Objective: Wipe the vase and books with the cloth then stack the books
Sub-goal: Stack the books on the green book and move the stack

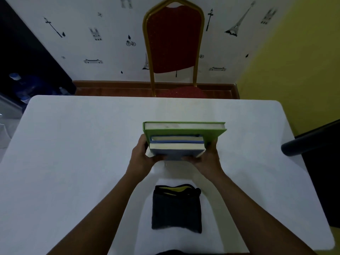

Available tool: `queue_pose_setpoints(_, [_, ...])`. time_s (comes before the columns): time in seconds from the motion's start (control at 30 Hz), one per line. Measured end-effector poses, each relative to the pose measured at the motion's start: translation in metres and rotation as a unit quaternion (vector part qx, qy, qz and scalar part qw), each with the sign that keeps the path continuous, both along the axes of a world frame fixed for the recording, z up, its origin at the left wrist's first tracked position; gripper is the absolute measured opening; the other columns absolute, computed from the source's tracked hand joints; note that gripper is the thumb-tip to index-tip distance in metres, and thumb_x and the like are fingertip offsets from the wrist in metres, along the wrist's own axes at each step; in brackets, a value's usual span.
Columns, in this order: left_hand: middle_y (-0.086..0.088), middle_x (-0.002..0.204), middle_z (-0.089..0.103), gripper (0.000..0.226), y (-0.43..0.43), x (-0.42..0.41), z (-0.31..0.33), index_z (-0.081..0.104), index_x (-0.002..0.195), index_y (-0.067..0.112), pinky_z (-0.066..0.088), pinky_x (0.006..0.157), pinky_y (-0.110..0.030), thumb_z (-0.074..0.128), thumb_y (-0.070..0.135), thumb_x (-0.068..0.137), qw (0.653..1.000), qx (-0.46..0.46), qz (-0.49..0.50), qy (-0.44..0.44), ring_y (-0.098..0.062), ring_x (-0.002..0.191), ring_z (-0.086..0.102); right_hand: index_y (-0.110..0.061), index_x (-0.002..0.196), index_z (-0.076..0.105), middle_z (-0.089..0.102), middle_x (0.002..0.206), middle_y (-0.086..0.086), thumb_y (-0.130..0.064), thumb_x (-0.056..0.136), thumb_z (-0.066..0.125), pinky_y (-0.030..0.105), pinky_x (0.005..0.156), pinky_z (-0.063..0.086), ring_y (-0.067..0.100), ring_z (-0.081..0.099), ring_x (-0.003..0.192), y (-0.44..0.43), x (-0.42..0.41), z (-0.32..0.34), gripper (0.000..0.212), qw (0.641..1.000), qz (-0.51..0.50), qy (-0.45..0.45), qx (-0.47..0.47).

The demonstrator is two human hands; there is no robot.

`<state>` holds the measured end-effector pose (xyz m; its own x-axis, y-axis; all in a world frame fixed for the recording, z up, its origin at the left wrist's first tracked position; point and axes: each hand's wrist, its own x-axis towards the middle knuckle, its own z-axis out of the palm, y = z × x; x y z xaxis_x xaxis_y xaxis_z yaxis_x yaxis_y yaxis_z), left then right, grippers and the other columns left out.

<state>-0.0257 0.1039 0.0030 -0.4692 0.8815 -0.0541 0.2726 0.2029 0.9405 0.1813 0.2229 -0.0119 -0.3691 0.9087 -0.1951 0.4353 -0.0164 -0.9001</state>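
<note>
Three books stand together on their edges at the middle of the white table: a large green book at the back and two smaller blue books in front of it. My left hand grips the left side of the books and my right hand grips the right side. A folded dark grey cloth with a yellow inner layer lies flat on the table near me, between my forearms. No vase is in view.
A red chair with a gold frame stands behind the table's far edge. A dark rounded object juts in at the right edge. Blue water bottles sit on the floor at the far left.
</note>
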Motion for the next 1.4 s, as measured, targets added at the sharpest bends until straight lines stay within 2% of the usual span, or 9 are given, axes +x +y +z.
queue_pose_setpoints(0.1, [0.02,0.128,0.059,0.071,-0.001,-0.001,-0.002,0.045,0.129,0.044,0.05,0.091,-0.012,0.086,0.024,0.075,1.0,-0.018,-0.016,-0.006,0.007,0.115,0.058,-0.034,0.123,0.03,0.057,0.119,-0.012,-0.022,0.061,0.1,0.013,0.08,0.046,0.0,0.059,0.103,-0.003,0.001,-0.004,0.094,1.0,-0.002,-0.015,-0.022])
queue_pose_setpoints(0.2, [0.014,0.135,0.056,0.069,-0.002,-0.001,-0.01,0.039,0.13,0.052,0.053,0.099,-0.027,0.079,0.036,0.076,0.999,-0.036,-0.03,0.013,0.002,0.121,0.056,-0.047,0.115,0.034,0.062,0.12,-0.009,-0.026,0.06,0.1,0.013,0.08,0.05,-0.011,0.06,0.104,-0.004,0.001,-0.012,0.088,0.999,-0.006,-0.023,-0.038])
queue_pose_setpoints(0.37, [0.005,0.136,0.058,0.066,0.001,-0.005,-0.016,0.043,0.134,0.044,0.056,0.099,-0.043,0.082,0.043,0.081,0.999,-0.029,-0.04,0.02,-0.01,0.123,0.058,-0.029,0.12,0.041,0.06,0.103,-0.02,-0.013,0.055,0.102,0.002,0.065,0.047,-0.011,0.06,0.089,0.007,0.0,-0.003,0.09,0.998,-0.021,-0.01,-0.061])
queue_pose_setpoints(0.57, [0.023,0.125,0.059,0.072,0.022,0.013,0.012,0.041,0.141,0.033,0.056,0.076,-0.013,0.079,0.045,0.081,0.998,-0.05,-0.039,-0.029,0.002,0.11,0.061,-0.026,0.12,0.051,0.064,0.111,-0.012,-0.034,0.051,0.103,0.025,0.074,0.058,0.003,0.064,0.1,0.016,0.025,0.012,0.087,0.995,-0.043,0.012,-0.086])
queue_pose_setpoints(0.77, [0.012,0.11,0.072,0.06,0.058,0.065,0.029,0.065,0.121,0.033,0.062,0.072,-0.027,0.085,0.059,0.07,0.988,-0.118,-0.007,-0.099,-0.004,0.09,0.071,-0.024,0.116,0.064,0.073,0.108,-0.008,-0.022,0.066,0.096,0.019,0.06,0.059,0.001,0.074,0.08,0.015,0.079,0.021,0.059,0.979,-0.123,0.062,-0.149])
queue_pose_setpoints(0.83, [0.007,0.104,0.075,0.054,0.065,0.087,0.024,0.072,0.113,0.028,0.06,0.065,-0.02,0.087,0.055,0.069,0.984,-0.145,-0.019,-0.105,-0.002,0.081,0.073,-0.022,0.113,0.067,0.075,0.106,-0.006,-0.02,0.067,0.096,0.021,0.06,0.059,0.004,0.075,0.078,0.013,0.104,0.016,0.054,0.975,-0.138,0.059,-0.166])
queue_pose_setpoints(1.13, [0.02,0.088,0.065,0.041,0.082,0.202,-0.015,0.063,0.101,0.028,0.046,0.049,-0.004,0.085,0.049,0.074,0.963,-0.244,-0.069,-0.091,0.006,0.076,0.063,-0.028,0.112,0.072,0.079,0.102,-0.006,-0.033,0.055,0.1,0.041,0.076,0.065,0.016,0.078,0.088,0.026,0.223,-0.007,0.064,0.962,-0.184,0.007,-0.203])
queue_pose_setpoints(1.3, [0.004,0.101,0.078,0.049,0.111,0.244,-0.034,0.075,0.106,0.02,0.06,0.068,-0.023,0.083,0.056,0.073,0.947,-0.29,-0.086,-0.109,-0.008,0.083,0.073,-0.031,0.113,0.071,0.079,0.105,-0.006,-0.028,0.061,0.099,0.036,0.077,0.064,0.011,0.077,0.088,0.053,0.27,-0.011,0.058,0.963,-0.188,-0.014,-0.195])
queue_pose_setpoints(1.4, [0.001,0.105,0.077,0.054,0.125,0.264,-0.04,0.074,0.111,0.016,0.056,0.062,-0.021,0.082,0.056,0.074,0.944,-0.299,-0.085,-0.112,-0.009,0.083,0.072,-0.035,0.122,0.065,0.076,0.108,-0.012,-0.035,0.055,0.1,0.039,0.082,0.063,0.009,0.076,0.092,0.073,0.287,-0.014,0.075,0.962,-0.184,-0.041,-0.196])
